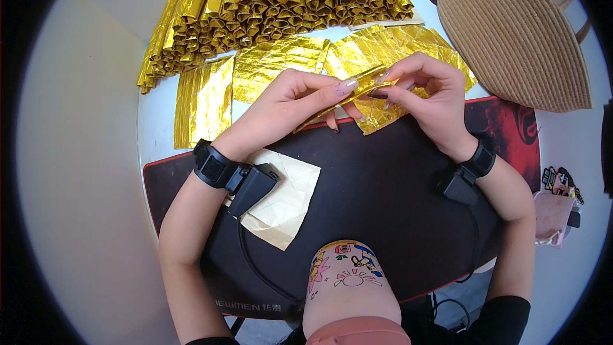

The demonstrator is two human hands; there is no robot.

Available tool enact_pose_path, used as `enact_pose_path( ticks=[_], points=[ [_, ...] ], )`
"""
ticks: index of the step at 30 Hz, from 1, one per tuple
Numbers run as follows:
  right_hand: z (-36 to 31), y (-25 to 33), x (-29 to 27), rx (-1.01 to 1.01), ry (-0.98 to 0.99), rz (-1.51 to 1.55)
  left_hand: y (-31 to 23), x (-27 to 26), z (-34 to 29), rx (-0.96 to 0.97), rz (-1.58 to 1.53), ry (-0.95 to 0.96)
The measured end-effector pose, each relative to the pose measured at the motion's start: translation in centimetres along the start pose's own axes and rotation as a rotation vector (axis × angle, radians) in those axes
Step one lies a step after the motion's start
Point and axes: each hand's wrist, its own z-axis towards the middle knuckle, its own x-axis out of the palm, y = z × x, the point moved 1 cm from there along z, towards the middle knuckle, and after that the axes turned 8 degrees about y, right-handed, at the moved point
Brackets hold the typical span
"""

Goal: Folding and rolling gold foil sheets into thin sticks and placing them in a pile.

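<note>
A narrow, partly rolled gold foil paper (366, 82) slants up to the right between my hands. My left hand (290, 103) closes on it, thumb on top and fingers curled beneath. My right hand (434, 89) pinches its upper right end between thumb and fingers. Under and behind the hands lie flat gold foil sheets (281, 62), overlapping and creased. One more creased gold sheet (203, 103) rests left of them. Below my left wrist, a cream paper sheet (290, 201) lies on the black mat (364, 179), partly covered by the wrist device.
Many gold foil tubes (274, 3) are stacked at the back. A woven straw bag (511, 32) leans at the far right. Near the front edge stands a pink, cartoon-printed tumbler (348, 287). Black wrist devices (254, 188) trail cables. A small pink object (552, 217) is at the right.
</note>
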Motion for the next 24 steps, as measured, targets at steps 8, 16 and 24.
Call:
enact_pose_path(
  ticks=[8,16,24],
  points=[
    [0.04,-0.14,0.03,0.045,0.041,0.004,-0.01,0.15,0.12,0.104,-0.065,-0.222],
    [0.14,-0.26,0.09,0.106,0.014,0.148,0.03,-0.12,0.04,0.128,-0.122,-0.221],
    [0.18,-0.87,-0.29,0.124,0.024,0.224,-0.1,0.03,-0.02,0.111,-0.114,-0.203]
  ],
)
